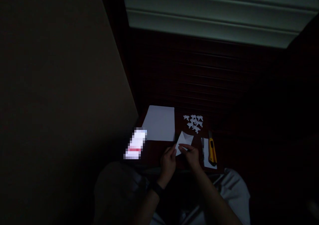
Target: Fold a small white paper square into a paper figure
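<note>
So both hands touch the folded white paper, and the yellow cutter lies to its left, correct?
Not quite: in the head view, the yellow cutter lies to the right of the folded white paper, which the left hand and right hand both touch.

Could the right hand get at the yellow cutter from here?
Probably yes: the yellow cutter lies just beyond the right hand, with nothing seen covering it, though that hand's fingers are on the creased sheet.
</note>
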`<state>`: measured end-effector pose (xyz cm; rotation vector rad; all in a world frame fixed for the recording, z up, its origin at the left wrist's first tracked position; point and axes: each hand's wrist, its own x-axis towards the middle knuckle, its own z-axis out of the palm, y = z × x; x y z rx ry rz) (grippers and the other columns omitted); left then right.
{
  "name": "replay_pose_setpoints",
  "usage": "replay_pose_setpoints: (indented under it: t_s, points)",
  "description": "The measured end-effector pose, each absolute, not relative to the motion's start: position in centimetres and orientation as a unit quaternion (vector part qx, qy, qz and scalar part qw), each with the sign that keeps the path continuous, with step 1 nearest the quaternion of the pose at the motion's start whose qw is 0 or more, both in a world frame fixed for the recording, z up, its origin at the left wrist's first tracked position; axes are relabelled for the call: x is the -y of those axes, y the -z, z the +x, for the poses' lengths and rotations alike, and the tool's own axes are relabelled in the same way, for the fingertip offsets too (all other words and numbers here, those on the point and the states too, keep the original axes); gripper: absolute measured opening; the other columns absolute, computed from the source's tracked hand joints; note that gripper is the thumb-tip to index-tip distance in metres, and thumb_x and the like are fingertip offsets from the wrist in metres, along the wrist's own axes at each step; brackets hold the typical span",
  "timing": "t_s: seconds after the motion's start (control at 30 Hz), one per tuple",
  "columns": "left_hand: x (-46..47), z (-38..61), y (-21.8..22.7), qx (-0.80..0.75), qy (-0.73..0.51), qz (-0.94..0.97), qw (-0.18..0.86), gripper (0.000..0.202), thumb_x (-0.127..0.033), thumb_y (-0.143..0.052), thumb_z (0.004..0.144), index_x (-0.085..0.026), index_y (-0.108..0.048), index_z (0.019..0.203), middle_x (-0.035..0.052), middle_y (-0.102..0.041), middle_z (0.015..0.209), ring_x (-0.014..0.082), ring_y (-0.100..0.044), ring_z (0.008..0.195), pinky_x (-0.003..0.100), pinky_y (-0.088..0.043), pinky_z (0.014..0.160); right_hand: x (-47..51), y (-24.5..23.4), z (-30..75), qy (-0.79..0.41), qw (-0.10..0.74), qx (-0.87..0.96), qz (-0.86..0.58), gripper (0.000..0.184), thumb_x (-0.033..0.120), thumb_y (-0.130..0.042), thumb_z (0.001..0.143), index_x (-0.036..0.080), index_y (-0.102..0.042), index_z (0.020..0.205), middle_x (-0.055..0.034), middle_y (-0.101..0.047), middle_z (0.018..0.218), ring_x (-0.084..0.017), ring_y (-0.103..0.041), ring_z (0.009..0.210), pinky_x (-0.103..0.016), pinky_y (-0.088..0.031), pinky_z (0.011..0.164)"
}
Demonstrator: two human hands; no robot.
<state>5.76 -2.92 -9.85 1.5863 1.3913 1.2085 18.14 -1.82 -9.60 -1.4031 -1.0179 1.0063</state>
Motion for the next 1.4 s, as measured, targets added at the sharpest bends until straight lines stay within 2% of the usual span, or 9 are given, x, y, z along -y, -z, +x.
replay_pose_setpoints:
  t_s: [0.13, 0.27, 0.43, 0.53, 0.87, 0.97, 1.13, 1.4]
  points:
    - [1.9, 5.3, 10.0, -0.521, -0.468, 0.57, 0.429, 0.029, -0.03, -0.05, 0.079, -0.018, -0.062, 0.102, 0.0073, -0.064, 0.102, 0.0203, -0.059, 0.092, 0.035, -0.045, 0.083, 2.1, 9.4, 18.1, -0.409, 0.547, 0.43, -0.59, 0.028, 0.036, -0.068, 0.061, 0.018, -0.067, 0.082, -0.0048, -0.068, 0.081, -0.022, -0.061, 0.076, -0.031, -0.045, 0.068]
    - [0.9, 4.3, 9.5, -0.479, -0.459, 0.536, 0.523, 0.029, -0.033, -0.057, 0.073, -0.014, -0.065, 0.093, 0.0093, -0.067, 0.093, 0.0213, -0.061, 0.085, 0.034, -0.047, 0.077, 2.2, 8.8, 18.1, -0.406, 0.544, 0.448, -0.582, 0.026, 0.036, -0.069, 0.059, 0.018, -0.064, 0.077, -0.0038, -0.066, 0.078, -0.02, -0.059, 0.073, -0.029, -0.045, 0.066]
    - [0.3, 2.7, 8.2, -0.456, -0.395, 0.511, 0.612, 0.036, -0.04, -0.061, 0.069, -0.009, -0.066, 0.087, 0.0097, -0.068, 0.078, 0.0171, -0.061, 0.067, 0.024, -0.046, 0.055, 2.0, 8.2, 18.2, -0.437, 0.539, 0.461, -0.553, 0.027, 0.038, -0.069, 0.059, 0.019, -0.062, 0.076, -0.0026, -0.065, 0.076, -0.018, -0.058, 0.068, -0.027, -0.044, 0.062]
    - [0.3, 2.2, 7.7, -0.448, -0.373, 0.502, 0.639, 0.038, -0.043, -0.061, 0.068, -0.01, -0.066, 0.087, 0.0087, -0.067, 0.077, 0.0154, -0.06, 0.065, 0.021, -0.043, 0.052, 2.0, 8.1, 18.3, -0.465, 0.533, 0.455, -0.541, 0.029, 0.038, -0.072, 0.056, 0.019, -0.063, 0.076, -0.0015, -0.064, 0.072, -0.017, -0.057, 0.064, -0.025, -0.043, 0.057]
    - [0.5, 2.0, 7.9, -0.465, -0.367, 0.509, 0.624, 0.04, -0.046, -0.061, 0.066, -0.009, -0.066, 0.082, 0.007, -0.065, 0.07, 0.0136, -0.056, 0.06, 0.021, -0.041, 0.052, 2.1, 8.1, 18.4, -0.474, 0.501, 0.447, -0.57, 0.034, 0.042, -0.071, 0.057, 0.019, -0.068, 0.08, -0.0011, -0.065, 0.061, -0.015, -0.055, 0.051, -0.024, -0.039, 0.048]
    - [0.6, 2.0, 7.8, -0.461, -0.378, 0.517, 0.613, 0.039, -0.046, -0.059, 0.069, -0.01, -0.067, 0.081, 0.0063, -0.065, 0.069, 0.0143, -0.056, 0.062, 0.022, -0.042, 0.054, 2.2, 7.7, 18.3, -0.466, 0.502, 0.45, -0.573, 0.033, 0.043, -0.07, 0.059, 0.018, -0.07, 0.081, -0.0043, -0.067, 0.069, -0.019, -0.059, 0.061, -0.027, -0.043, 0.053]
    - [0.9, 1.9, 7.2, -0.421, -0.415, 0.523, 0.614, 0.037, -0.042, -0.056, 0.072, -0.013, -0.066, 0.091, 0.0059, -0.067, 0.082, 0.0178, -0.059, 0.075, 0.027, -0.045, 0.068, 2.4, 7.1, 17.8, -0.44, 0.53, 0.48, -0.544, 0.024, 0.037, -0.068, 0.063, 0.021, -0.07, 0.081, -0.0061, -0.067, 0.088, -0.022, -0.06, 0.081, -0.03, -0.045, 0.069]
    - [1.3, 2.4, 6.5, -0.444, -0.43, 0.512, 0.596, 0.041, -0.044, -0.053, 0.074, -0.014, -0.063, 0.101, 0.0057, -0.066, 0.085, 0.0161, -0.058, 0.075, 0.026, -0.046, 0.067, 2.4, 7.0, 17.3, -0.399, 0.531, 0.505, -0.551, 0.016, 0.032, -0.066, 0.066, 0.023, -0.071, 0.078, -0.0056, -0.065, 0.091, -0.022, -0.059, 0.085, -0.033, -0.046, 0.074]
